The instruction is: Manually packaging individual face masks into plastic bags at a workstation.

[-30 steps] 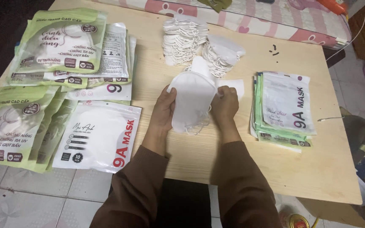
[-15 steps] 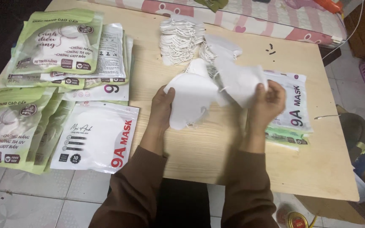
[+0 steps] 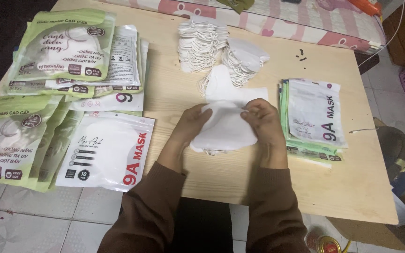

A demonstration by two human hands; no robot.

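Both hands, left (image 3: pixel 191 122) and right (image 3: pixel 262 121), pinch a white mask stack (image 3: pixel 223 131) between closed fingers above the counter (image 3: pixel 174 93).

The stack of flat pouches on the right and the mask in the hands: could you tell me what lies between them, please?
In the head view, only the right hand lies between the mask and the pouch stack.

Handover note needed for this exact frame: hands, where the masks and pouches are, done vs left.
Left hand: holds the left edge of a small stack of white face masks.
Right hand: grips the same stack at its top right.
Loose masks heaped at the table's far middle.
Flat pouches stacked right of the hands.
Filled white pouch and green pouches lie left.
Done: several pouches look filled.
Left: held stack is not yet in a pouch; loose heap remains.
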